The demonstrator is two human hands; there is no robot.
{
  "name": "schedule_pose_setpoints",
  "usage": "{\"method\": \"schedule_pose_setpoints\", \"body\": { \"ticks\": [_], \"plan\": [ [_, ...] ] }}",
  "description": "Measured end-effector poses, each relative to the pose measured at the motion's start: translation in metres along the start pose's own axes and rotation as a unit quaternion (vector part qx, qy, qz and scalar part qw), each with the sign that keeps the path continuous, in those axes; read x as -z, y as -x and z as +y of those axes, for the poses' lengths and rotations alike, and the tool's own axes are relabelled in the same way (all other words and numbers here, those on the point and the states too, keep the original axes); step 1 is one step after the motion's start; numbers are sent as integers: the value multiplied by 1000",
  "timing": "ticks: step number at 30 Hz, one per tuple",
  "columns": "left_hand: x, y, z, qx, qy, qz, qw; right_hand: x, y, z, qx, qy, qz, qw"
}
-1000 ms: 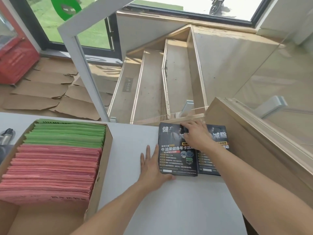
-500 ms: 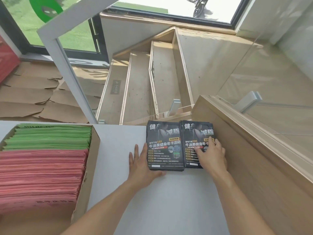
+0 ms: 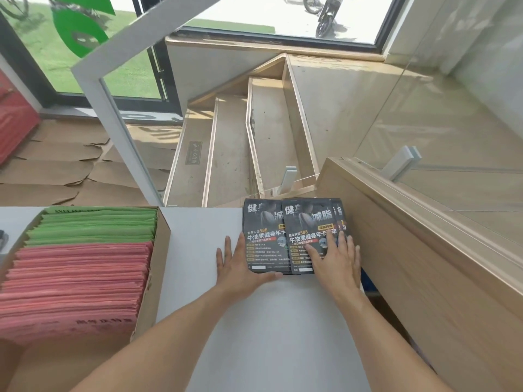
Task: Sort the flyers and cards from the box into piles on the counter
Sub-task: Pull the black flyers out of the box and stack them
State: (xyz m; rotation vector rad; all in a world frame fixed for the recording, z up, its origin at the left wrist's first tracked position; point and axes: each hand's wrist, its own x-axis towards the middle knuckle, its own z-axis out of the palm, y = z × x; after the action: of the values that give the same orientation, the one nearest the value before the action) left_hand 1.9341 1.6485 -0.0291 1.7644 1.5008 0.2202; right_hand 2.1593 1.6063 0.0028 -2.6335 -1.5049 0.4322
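Note:
Black flyers with white and orange print lie in two piles on the white counter [image 3: 268,321], near its far right corner. My left hand [image 3: 240,267] lies flat against the left edge of the left pile [image 3: 261,236], thumb at its near edge. With straight fingers, my right hand [image 3: 335,258] presses on the top flyer of the right pile [image 3: 307,224], which overlaps the left pile. A cardboard box [image 3: 157,267] at the left holds green sheets [image 3: 93,226] at its far end and pink sheets [image 3: 76,287] nearer me.
A wooden ledge [image 3: 410,236] with a glass panel runs along the counter's right side, close to the right pile. Beyond the counter's far edge, stairs [image 3: 235,142] drop toward a window. A grey object [image 3: 2,239] sits at the far left edge.
My right hand moved from the far edge of the piles to their near right, then slid the top flyer left so it overlaps the left pile. The left hand stayed put.

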Motion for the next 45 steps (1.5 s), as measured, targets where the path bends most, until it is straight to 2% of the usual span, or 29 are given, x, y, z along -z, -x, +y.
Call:
{"method": "schedule_pose_setpoints", "body": {
  "ticks": [4,10,13,15,18,23,26,30,33,39,45],
  "plan": [
    [3,-5,2,42,36,-18,998,-5,12,-20,40,12,-3,999],
    [9,-7,2,64,70,-41,995,-20,33,-54,117,-70,-19,991],
    [11,-8,-1,83,118,-13,989,-22,34,-56,126,-109,-25,986],
    [14,-3,-4,84,190,-26,978,-17,33,-53,137,-156,-24,978],
    [14,-2,-8,55,194,-29,979,-7,30,-50,133,-218,-29,966],
    [14,-3,-7,76,236,-7,969,-7,31,-67,125,-290,-37,948],
    [15,1,-8,34,229,9,973,-10,33,-70,128,-258,-39,957],
    [7,-3,-15,-8,179,12,984,-4,19,-64,182,-91,-18,979],
    [1,-8,-18,-18,143,23,989,13,-11,-68,184,-43,-16,982],
    [5,-1,-8,-20,90,24,995,39,-81,-89,220,38,-94,970],
    [0,-3,-7,-16,39,26,999,34,-102,-94,229,74,-142,960]
  ]
}}
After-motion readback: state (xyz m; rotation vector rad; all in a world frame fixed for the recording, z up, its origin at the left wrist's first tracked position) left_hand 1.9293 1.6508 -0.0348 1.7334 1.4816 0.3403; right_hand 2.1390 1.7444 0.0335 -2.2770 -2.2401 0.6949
